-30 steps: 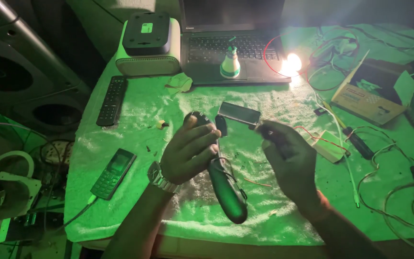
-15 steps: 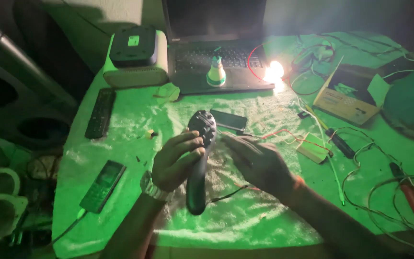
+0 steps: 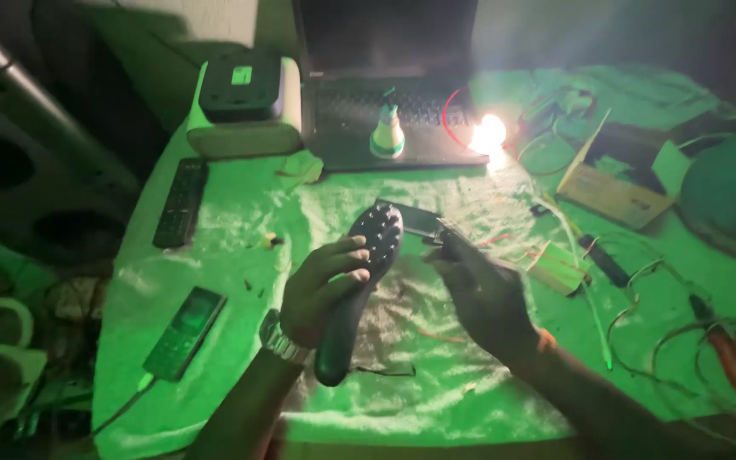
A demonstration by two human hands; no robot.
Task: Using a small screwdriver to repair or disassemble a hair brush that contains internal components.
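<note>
My left hand (image 3: 321,290) grips a long black handheld torch (image 3: 359,290) by its handle, with the round head of small lenses facing up at me. My right hand (image 3: 480,294) is just to the right of the torch head, fingers curled around a thin dark tool (image 3: 451,234) whose tip points toward the head. A small dark flat device (image 3: 415,219) lies on the cloth right behind the torch head. Both hands hover over a table covered in a cloth (image 3: 240,213) lit green.
A laptop (image 3: 385,85) with a small bulb base (image 3: 387,136) on it stands at the back, beside a lit bulb (image 3: 489,132). A boxy device (image 3: 244,102), remote (image 3: 182,202) and phone (image 3: 185,332) lie left. Cardboard box (image 3: 615,192), wires and red-handled pliers (image 3: 730,358) lie right.
The torch has turned so its lens head faces up and sits higher in my left hand. My right hand has come in closer to the head with the thin tool.
</note>
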